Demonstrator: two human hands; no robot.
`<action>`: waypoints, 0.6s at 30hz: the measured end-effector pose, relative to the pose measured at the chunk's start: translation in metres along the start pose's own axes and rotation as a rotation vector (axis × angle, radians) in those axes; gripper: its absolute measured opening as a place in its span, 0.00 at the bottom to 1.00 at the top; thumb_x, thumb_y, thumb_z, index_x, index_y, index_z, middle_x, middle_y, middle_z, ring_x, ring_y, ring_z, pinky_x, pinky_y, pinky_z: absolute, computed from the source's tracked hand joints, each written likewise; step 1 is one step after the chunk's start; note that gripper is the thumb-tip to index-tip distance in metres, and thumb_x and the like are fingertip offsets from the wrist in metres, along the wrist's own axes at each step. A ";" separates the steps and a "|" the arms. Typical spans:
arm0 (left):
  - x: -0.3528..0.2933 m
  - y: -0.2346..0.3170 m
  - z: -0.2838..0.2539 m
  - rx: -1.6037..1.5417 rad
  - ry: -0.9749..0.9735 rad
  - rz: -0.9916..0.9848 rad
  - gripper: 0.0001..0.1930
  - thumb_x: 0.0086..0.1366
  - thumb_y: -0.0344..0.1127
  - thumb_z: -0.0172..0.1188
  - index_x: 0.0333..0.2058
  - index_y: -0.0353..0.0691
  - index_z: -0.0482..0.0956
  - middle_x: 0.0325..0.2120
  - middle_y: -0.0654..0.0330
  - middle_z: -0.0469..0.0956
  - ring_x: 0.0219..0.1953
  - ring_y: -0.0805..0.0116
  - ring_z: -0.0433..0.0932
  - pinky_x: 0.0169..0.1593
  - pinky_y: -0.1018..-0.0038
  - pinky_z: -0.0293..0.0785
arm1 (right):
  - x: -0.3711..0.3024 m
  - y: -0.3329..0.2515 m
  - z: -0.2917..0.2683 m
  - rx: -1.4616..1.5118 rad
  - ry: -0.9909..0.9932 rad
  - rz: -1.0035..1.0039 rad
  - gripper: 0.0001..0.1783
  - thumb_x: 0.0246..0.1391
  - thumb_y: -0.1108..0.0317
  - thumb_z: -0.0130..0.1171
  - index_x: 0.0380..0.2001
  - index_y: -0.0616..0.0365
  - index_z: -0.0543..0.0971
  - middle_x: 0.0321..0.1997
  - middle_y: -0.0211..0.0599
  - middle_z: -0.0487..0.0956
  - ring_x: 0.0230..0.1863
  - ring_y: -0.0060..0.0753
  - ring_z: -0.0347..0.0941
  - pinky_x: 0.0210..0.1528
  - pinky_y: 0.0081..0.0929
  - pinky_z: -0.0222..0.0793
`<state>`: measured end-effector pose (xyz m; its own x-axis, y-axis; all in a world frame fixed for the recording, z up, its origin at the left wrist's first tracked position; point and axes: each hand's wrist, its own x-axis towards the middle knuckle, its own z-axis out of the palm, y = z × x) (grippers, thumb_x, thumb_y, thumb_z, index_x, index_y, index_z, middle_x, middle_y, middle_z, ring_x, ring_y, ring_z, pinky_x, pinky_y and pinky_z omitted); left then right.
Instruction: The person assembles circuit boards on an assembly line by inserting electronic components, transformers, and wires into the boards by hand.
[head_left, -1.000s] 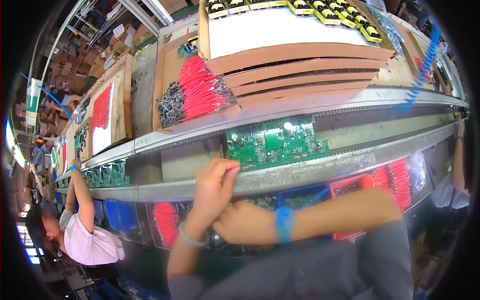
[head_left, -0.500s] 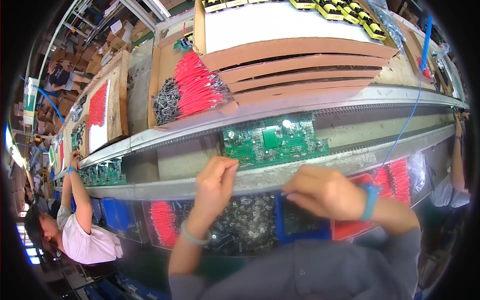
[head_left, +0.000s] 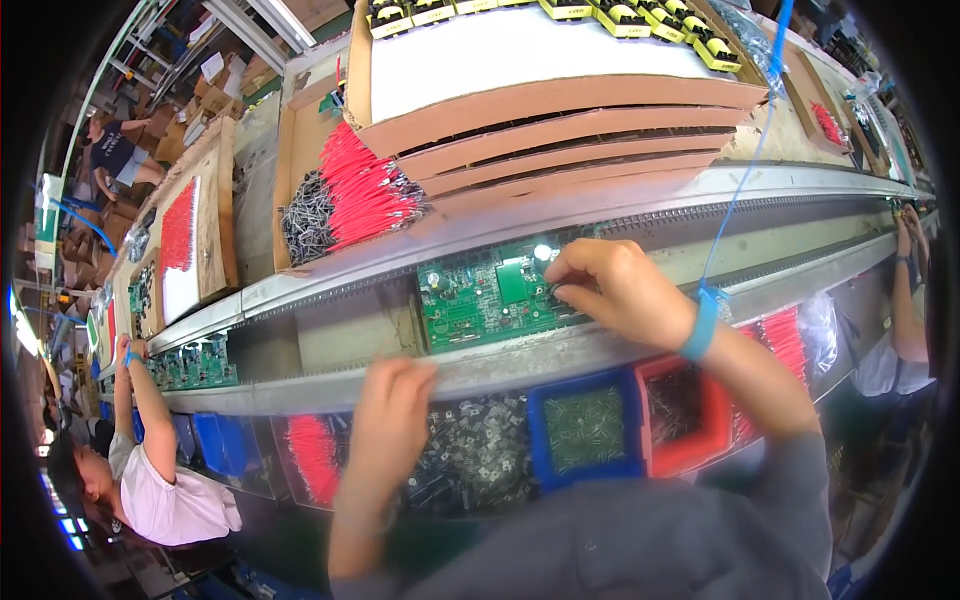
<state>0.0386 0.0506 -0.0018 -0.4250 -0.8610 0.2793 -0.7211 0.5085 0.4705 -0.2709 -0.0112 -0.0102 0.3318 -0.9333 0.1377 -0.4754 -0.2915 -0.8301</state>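
Observation:
A green circuit board [head_left: 465,318] fitted with small parts lies between the rails of a long metal track. Over its right part is my right hand [head_left: 625,290], thumb and fingertips pinched together close to the board. Whatever they hold is too small to make out. My left hand [head_left: 393,415], blurred, hangs over the near rail, below the board's left corner and apart from it. Its fingers curl closed, and anything in them is hidden. Below the rail sit a heap of small metal clips [head_left: 490,440], a blue bin [head_left: 585,425] of small pins and a red bin [head_left: 685,410].
Beyond the track stand stacked cardboard trays [head_left: 560,130] with yellow-black components [head_left: 625,22] on top. Red-sleeved parts [head_left: 365,195] fill a carton to their left. A blue cord [head_left: 745,180] hangs at the right. A co-worker [head_left: 165,485] works at left, another person's arm [head_left: 908,290] at far right.
My right hand has moved up and left from above the bins to the board, uncovering the blue and red bins. My left hand has dropped away from the board's near edge.

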 end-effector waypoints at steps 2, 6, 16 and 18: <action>-0.025 0.000 -0.028 0.077 -0.237 -0.099 0.17 0.57 0.19 0.61 0.46 0.36 0.81 0.42 0.51 0.76 0.43 0.51 0.77 0.44 0.62 0.76 | 0.000 0.001 0.001 -0.058 -0.006 -0.030 0.09 0.52 0.79 0.66 0.38 0.65 0.82 0.33 0.46 0.82 0.34 0.41 0.82 0.39 0.33 0.77; -0.049 0.001 -0.047 0.288 -0.397 -0.171 0.17 0.52 0.22 0.64 0.43 0.36 0.80 0.39 0.53 0.76 0.44 0.50 0.75 0.48 0.61 0.74 | 0.004 0.005 0.003 -0.083 -0.031 -0.037 0.07 0.51 0.79 0.66 0.36 0.64 0.82 0.33 0.46 0.82 0.35 0.43 0.82 0.39 0.34 0.77; -0.054 -0.011 -0.028 0.351 -0.305 -0.118 0.11 0.57 0.25 0.60 0.40 0.37 0.81 0.34 0.55 0.74 0.37 0.55 0.74 0.40 0.63 0.72 | 0.010 -0.002 0.004 -0.290 -0.065 -0.223 0.05 0.50 0.75 0.66 0.32 0.61 0.80 0.30 0.45 0.77 0.32 0.54 0.77 0.36 0.43 0.74; -0.056 -0.011 -0.026 0.394 -0.315 -0.125 0.10 0.57 0.25 0.60 0.39 0.37 0.81 0.33 0.55 0.74 0.36 0.56 0.73 0.40 0.63 0.71 | 0.011 -0.005 0.004 -0.308 -0.091 -0.236 0.05 0.50 0.75 0.65 0.32 0.61 0.80 0.30 0.45 0.77 0.32 0.54 0.77 0.36 0.44 0.74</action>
<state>0.0843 0.0937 -0.0011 -0.4231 -0.9045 -0.0530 -0.9022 0.4152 0.1167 -0.2616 -0.0190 -0.0068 0.5257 -0.8146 0.2451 -0.5949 -0.5579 -0.5786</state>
